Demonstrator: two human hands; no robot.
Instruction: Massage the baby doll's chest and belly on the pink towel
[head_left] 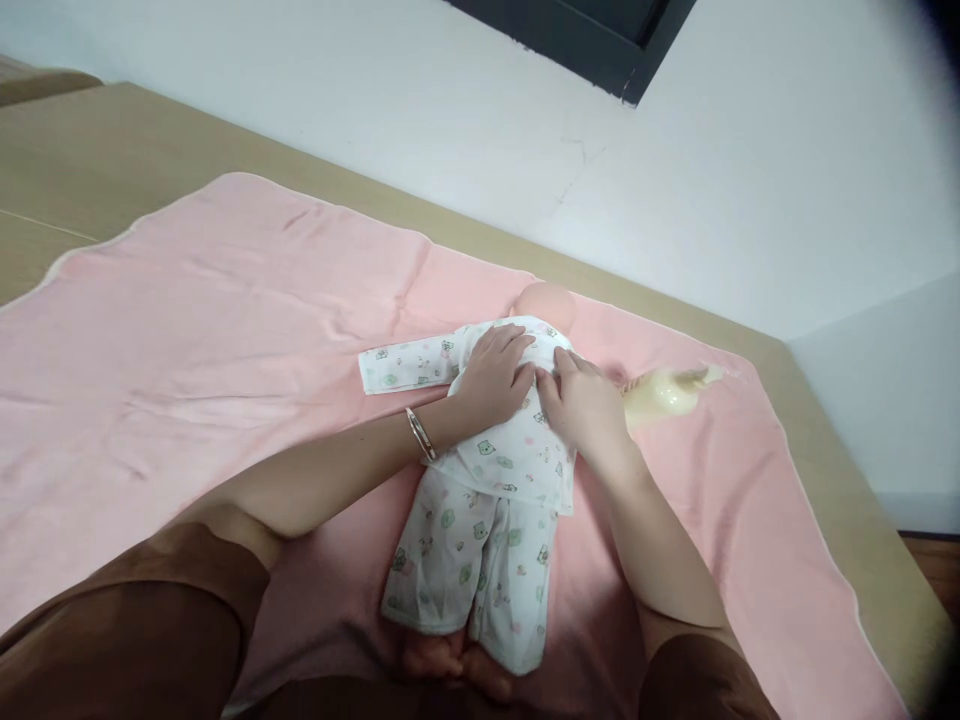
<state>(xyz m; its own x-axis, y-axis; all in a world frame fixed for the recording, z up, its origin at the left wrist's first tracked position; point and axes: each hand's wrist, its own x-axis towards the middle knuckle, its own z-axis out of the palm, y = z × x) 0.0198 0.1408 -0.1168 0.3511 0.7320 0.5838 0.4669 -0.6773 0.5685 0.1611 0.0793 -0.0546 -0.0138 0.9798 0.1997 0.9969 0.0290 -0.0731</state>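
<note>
A baby doll (544, 302) lies stretched out, with only its bald head and its feet (433, 655) bare. It wears a white shirt (517, 455) with small green and pink prints and matching trousers (450, 555). My left hand (493, 378) rests on the upper part of the shirt, fingers extended. Beside it, my right hand (589, 408) lies on the shirt's other side, thumb and fingers apart. One sleeve (411, 362) reaches out to the left; the opposite sleeve is hidden. Just right of my right hand is a pale yellow, glossy, bottle-shaped thing (667, 393), somewhat blurred.
A pink blanket (247, 300) with slight wrinkles spreads under the doll, over a wooden surface (172, 135). Behind stands a white wall (360, 110) with a dark frame (592, 60) at the top. My brown sleeves show at the lower corners.
</note>
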